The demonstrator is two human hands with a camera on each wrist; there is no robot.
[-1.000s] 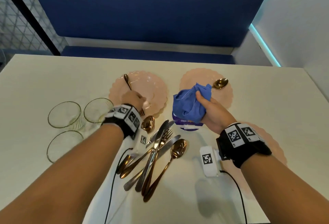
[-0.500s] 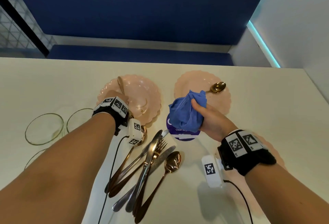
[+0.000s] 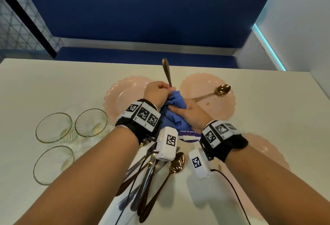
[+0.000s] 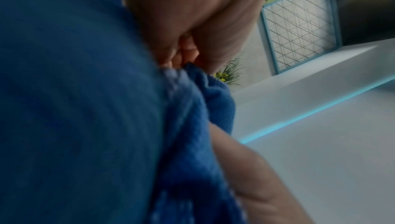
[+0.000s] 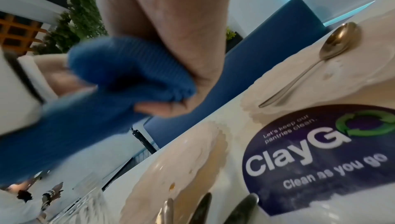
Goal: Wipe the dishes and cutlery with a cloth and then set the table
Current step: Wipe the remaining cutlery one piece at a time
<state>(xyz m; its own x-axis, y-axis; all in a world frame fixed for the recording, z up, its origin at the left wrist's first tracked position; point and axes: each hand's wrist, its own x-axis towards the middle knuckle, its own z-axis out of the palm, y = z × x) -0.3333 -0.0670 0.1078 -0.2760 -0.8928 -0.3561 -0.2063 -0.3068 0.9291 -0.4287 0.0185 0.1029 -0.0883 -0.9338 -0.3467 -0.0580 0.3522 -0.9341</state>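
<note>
Across the lower part of the head view, the white table (image 3: pixel 53 89) carries everything: two pink plates (image 3: pixel 125 96) mid-frame, three glass bowls (image 3: pixel 53 126) at left, a cutlery pile (image 3: pixel 151 176) bottom centre. A gold spoon (image 3: pixel 221 89) lies on the right plate (image 3: pixel 214 106). Dead centre, my right hand (image 3: pixel 189 114) has its grip bunched round the blue cloth (image 3: pixel 174 112), and my left hand's (image 3: pixel 157 93) grip is clamped on an upright utensil handle (image 3: pixel 167 72) poking out of the cloth.
</note>
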